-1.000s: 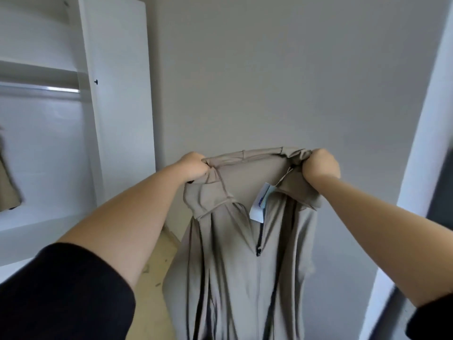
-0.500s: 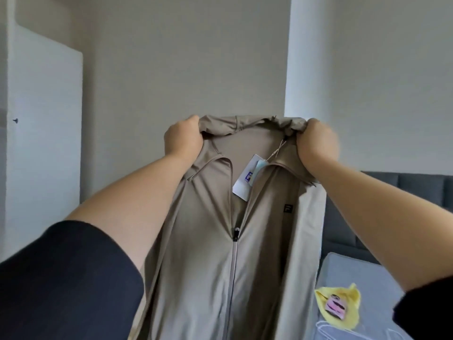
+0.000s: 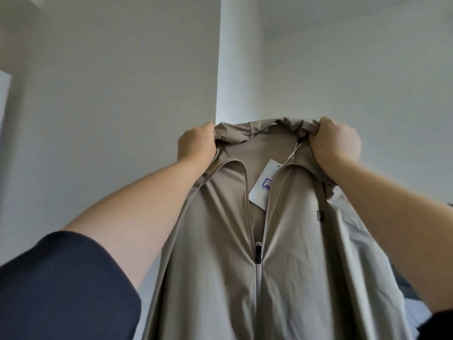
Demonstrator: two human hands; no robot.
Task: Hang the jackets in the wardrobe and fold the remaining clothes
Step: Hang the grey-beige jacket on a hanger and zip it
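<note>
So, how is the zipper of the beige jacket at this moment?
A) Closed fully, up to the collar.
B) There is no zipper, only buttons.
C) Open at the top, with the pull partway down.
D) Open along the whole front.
C: the pull sits partway down the jacket. The front gapes above it, showing the tag, and is closed below it.

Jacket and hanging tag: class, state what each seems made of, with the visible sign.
Jacket: likely thin, smooth synthetic fabric with slight sheen; it drapes in fine soft creases. Tag: probably white printed card; it lies flat with crisp edges.
</note>
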